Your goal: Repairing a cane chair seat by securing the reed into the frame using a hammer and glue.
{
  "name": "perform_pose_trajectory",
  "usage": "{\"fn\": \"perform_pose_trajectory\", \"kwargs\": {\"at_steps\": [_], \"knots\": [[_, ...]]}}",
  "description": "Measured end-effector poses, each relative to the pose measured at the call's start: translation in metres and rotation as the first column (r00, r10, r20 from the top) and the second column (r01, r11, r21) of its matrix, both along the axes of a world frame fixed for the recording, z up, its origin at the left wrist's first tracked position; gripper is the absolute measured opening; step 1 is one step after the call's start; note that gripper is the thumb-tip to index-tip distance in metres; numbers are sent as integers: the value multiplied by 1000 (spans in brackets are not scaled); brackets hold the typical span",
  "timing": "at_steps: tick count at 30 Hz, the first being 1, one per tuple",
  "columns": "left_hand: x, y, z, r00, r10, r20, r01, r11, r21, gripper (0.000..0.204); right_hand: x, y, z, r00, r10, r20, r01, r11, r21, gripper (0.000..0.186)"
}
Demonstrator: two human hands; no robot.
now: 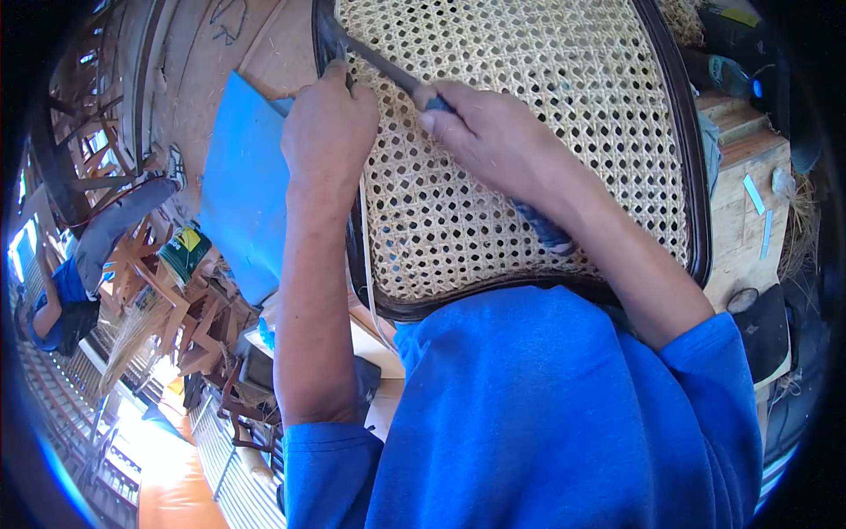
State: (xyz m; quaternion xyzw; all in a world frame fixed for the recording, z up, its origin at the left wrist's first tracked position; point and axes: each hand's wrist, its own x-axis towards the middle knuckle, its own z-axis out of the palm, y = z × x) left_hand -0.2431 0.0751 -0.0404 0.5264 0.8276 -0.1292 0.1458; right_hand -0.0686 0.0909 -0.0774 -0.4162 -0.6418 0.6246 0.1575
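A woven cane panel (529,115) in a dark curved wooden frame (692,220) lies against my body. My right hand (493,141) is closed around a long tool, whose dark metal bar (383,62) reaches the frame's upper left edge and whose blue handle (542,225) shows below the hand. My left hand (330,132) is closed at that left edge, beside the bar's tip; what its fingertips hold is hidden. A pale thin strip (370,309) runs down the left side of the panel.
A blue sheet (247,167) lies left of the panel. Another person (70,300) in blue works at far left among stacked wooden pieces (141,291). On the right are a plywood board (749,238), a bottle (723,75) and a dark pad (758,335).
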Motion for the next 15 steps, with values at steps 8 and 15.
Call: {"fn": "perform_pose_trajectory", "kwargs": {"at_steps": [8,15], "knots": [[-11,7,1,989,69,130,-82,992,96,47,12,6,6,984,-172,-36,163,971,-173,35],[-16,14,-10,1000,-19,-14,20,998,59,47,8,14,-3,992,-125,25,128,984,-121,36]]}}
